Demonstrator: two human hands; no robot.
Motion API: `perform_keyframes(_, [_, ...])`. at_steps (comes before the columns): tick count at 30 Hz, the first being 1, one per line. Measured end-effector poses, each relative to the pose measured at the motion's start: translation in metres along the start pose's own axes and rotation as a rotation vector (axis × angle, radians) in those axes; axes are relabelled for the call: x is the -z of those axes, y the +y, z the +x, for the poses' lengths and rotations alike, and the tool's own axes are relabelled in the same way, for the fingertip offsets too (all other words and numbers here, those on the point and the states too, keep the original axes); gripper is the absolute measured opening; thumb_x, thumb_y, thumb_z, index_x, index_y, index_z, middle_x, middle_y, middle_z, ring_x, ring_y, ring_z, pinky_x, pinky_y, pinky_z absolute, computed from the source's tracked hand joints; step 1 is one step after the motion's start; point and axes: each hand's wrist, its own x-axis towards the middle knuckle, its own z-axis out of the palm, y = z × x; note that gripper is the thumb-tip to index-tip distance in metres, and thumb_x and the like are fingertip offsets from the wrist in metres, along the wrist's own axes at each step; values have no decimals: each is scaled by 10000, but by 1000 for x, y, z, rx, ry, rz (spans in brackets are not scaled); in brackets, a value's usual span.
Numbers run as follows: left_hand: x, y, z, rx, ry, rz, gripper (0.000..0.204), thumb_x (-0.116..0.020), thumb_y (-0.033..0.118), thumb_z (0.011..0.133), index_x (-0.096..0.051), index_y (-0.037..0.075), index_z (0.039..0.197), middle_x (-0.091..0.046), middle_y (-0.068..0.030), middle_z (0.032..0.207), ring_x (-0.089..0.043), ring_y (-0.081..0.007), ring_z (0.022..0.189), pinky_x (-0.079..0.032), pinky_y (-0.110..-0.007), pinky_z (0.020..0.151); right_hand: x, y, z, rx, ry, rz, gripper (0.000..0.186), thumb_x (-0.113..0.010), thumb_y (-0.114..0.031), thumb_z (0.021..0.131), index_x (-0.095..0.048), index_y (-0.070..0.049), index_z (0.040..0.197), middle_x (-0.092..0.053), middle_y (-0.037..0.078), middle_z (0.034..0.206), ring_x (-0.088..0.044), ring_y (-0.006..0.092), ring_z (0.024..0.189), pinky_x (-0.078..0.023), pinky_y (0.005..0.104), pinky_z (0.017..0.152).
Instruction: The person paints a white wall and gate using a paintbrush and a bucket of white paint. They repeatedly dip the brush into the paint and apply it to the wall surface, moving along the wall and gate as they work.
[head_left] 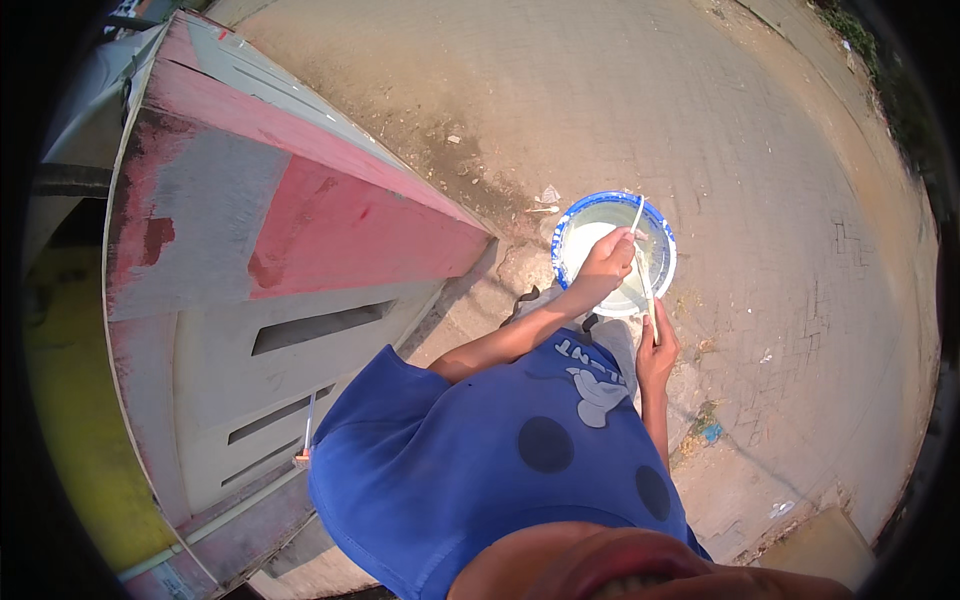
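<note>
A round bucket (666, 222) with a blue and white rim stands on the ground ahead of me, with a whitish substance inside. Over it, my left hand (604, 268) pinches a long, thin, pale strip (637, 213), whose upper end sticks up past the fingers. Lower and to the right, close by the bucket's near rim, my right hand (657, 348) is closed on the strip's lower end. Between the two hands the strip runs slightly slanted across the bucket. Its exact kind is too small to tell.
To my left rises a wall (350, 225) painted pink and grey, with long slots lower down. Paved ground (780, 300) stretches ahead and right. A few litter scraps (545, 200) lie beyond the bucket, and a blue scrap (712, 433) lies to the right.
</note>
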Motion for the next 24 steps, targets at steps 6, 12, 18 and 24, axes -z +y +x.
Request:
perform_keyframes(6, [34, 80, 143, -43, -51, 53, 295, -405, 280, 1108, -570, 51, 1194, -324, 97, 674, -287, -11, 539, -230, -201, 468, -35, -25, 159, -188, 34, -42, 336, -596, -107, 983, -656, -39, 1306, -713, 237, 1146, -714, 350, 1040, -529, 397, 864])
perform_keyframes(12, [142, 145, 331, -138, 56, -46, 315, -387, 271, 1108, -555, 66, 1277, -302, 95, 706, -251, -6, 517, -192, -187, 446, -120, 7, 410, -268, -109, 12, 305, -614, -128, 975, -693, -44, 1257, -723, 221, 1131, -715, 345, 1040, -532, 391, 862])
perform_keyframes(18, [246, 223, 483, -217, 310, -156, 394, -405, 254, 1103, -486, 48, 1429, -296, 91, 738, -251, -4, 540, -191, -182, 463, -221, -28, 700, 358, -546, -199, 309, -626, -135, 971, -691, -60, 1264, -738, 179, 1035, -718, 277, 824, -540, 351, 750])
perform_keyframes(24, [320, 330, 541, -436, 641, -187, 406, -400, 306, 1110, -533, 45, 1392, -281, 96, 656, -246, -12, 510, -228, -199, 456, -335, -136, 850, 617, -916, -57, 332, -624, -103, 961, -680, -98, 1288, -677, 144, 845, -649, 258, 653, -500, 375, 581])
